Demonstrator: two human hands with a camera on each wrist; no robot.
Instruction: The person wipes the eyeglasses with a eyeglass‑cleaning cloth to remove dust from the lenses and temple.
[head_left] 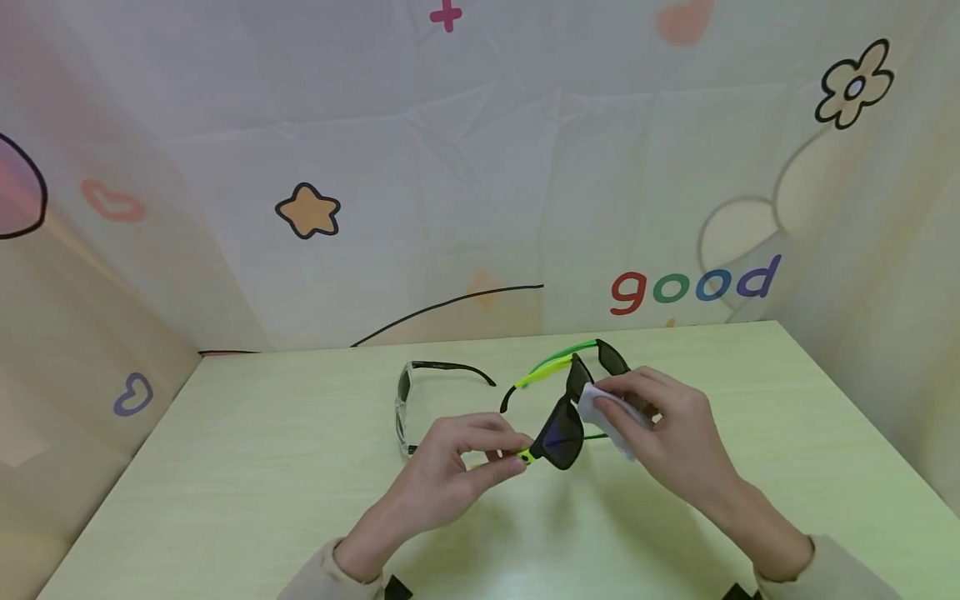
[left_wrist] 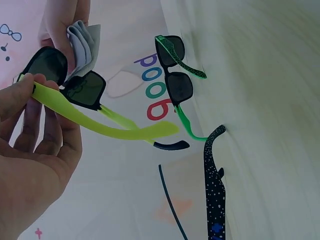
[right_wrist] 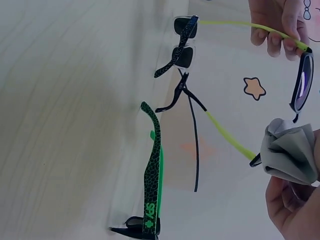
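Dark-lensed sunglasses with yellow-green temples are held above the table. My left hand pinches them near the hinge of one temple, as the left wrist view also shows with the yellow temple stretching away from the fingers. In my right hand is a folded pale grey cloth, gripped between thumb and fingers. The cloth lies against the far lens by the nose bridge, and in the right wrist view the bunched cloth covers much of that lens.
Green-and-black sunglasses stand on the table behind the right hand. Clear-framed sunglasses with black speckled temples stand to the left, partly behind the left hand. A printed curtain hangs along the table's back edge.
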